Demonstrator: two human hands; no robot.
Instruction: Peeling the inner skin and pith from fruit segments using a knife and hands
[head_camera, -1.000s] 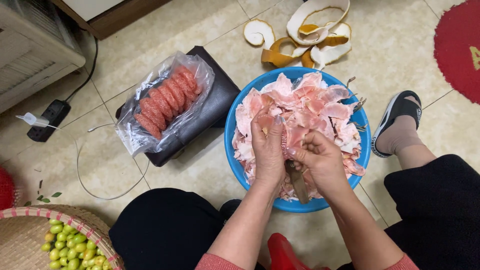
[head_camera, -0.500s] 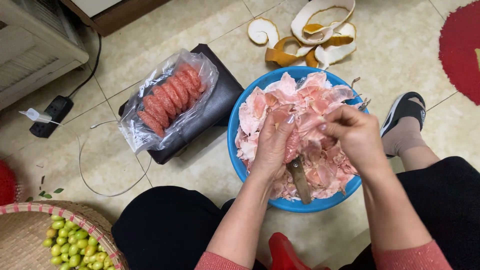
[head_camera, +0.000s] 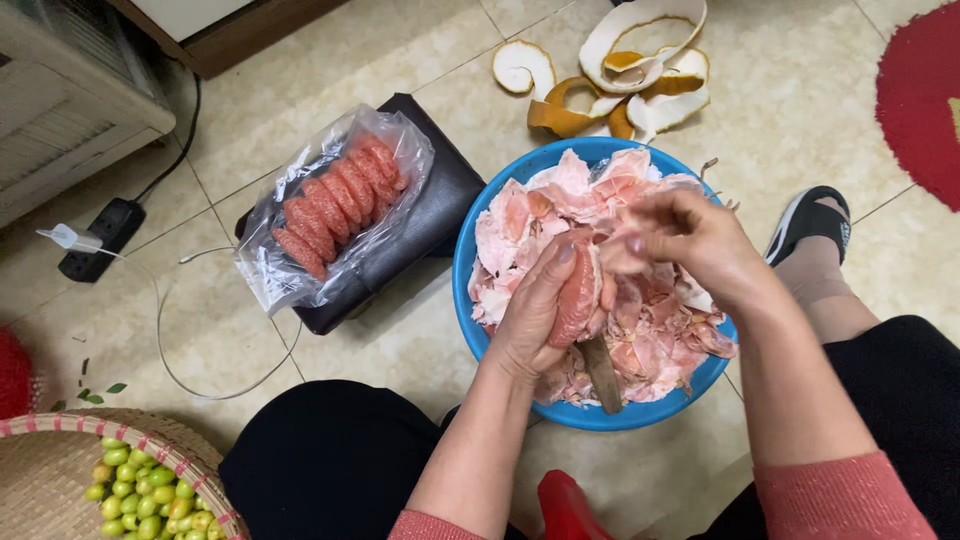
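Note:
My left hand (head_camera: 532, 318) grips a pink pomelo segment (head_camera: 578, 296) over a blue basin (head_camera: 478, 225) heaped with pink-white pomelo membrane scraps (head_camera: 650, 330). My right hand (head_camera: 690, 240) pinches a strip of membrane (head_camera: 612, 258) at the segment's upper edge and pulls it away to the right. A brown knife handle (head_camera: 602, 374) lies in the basin just below my left hand. Peeled pink segments (head_camera: 335, 200) are lined up in a clear plastic bag (head_camera: 290, 280) on a black stool to the left of the basin.
Thick pomelo rind pieces (head_camera: 620, 80) lie on the tiled floor behind the basin. A woven basket of small green fruits (head_camera: 140, 490) sits at bottom left. A power strip and cable (head_camera: 100, 235) run at left. My sandalled foot (head_camera: 808, 228) rests right of the basin.
My right hand has moved from the bottom of the segment up and to the right, peeling membrane away. The left hand has turned the segment upright.

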